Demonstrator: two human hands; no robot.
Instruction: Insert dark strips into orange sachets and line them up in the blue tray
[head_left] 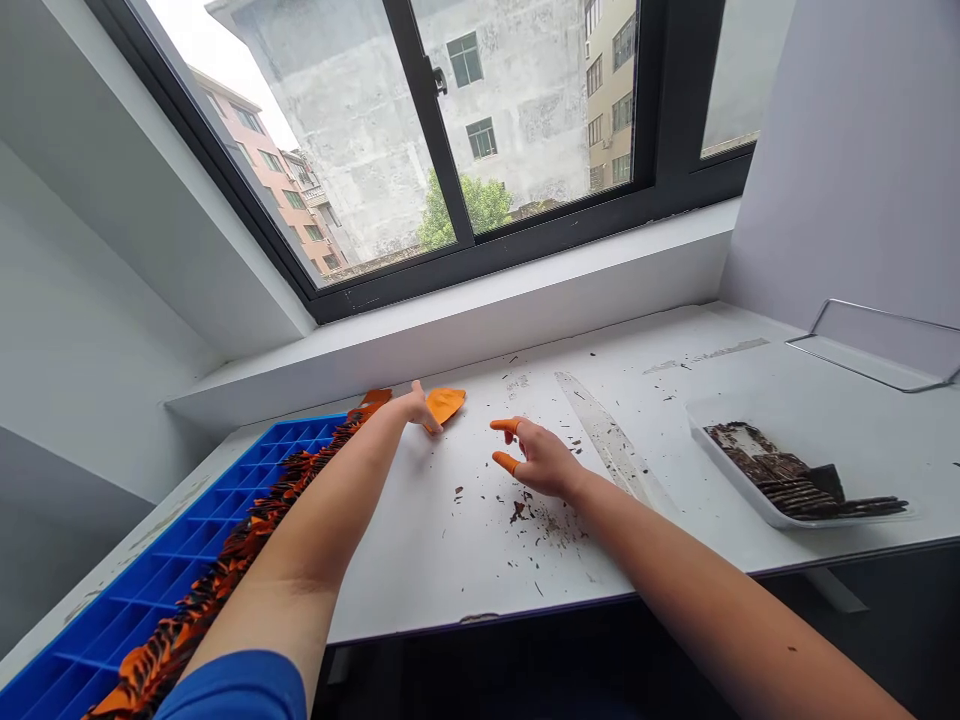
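Note:
On the white table near the sill, my left hand [417, 406] is at a thin orange piece [447, 404] with a curved outline. The piece's left edge lies within the hand, between the raised thumb and a lower finger; some fingers are hidden. My right hand [546, 461] hovers over the table to the right, thumb and forefinger apart, with nothing between them. Orange covers [507, 462] sit on those two fingertips. Beside my left arm, many orange-and-black pieces [259, 520] stand packed in a row along the blue divided tray [161, 545].
A clear plastic container [780, 520] at the right holds dark brown flat strips [795, 482]. Behind it stands a thin metal wire frame [870, 345]. Dark scraps [519, 512] and tape marks [600, 425] dot the table. A window sill [480, 315] bounds the back.

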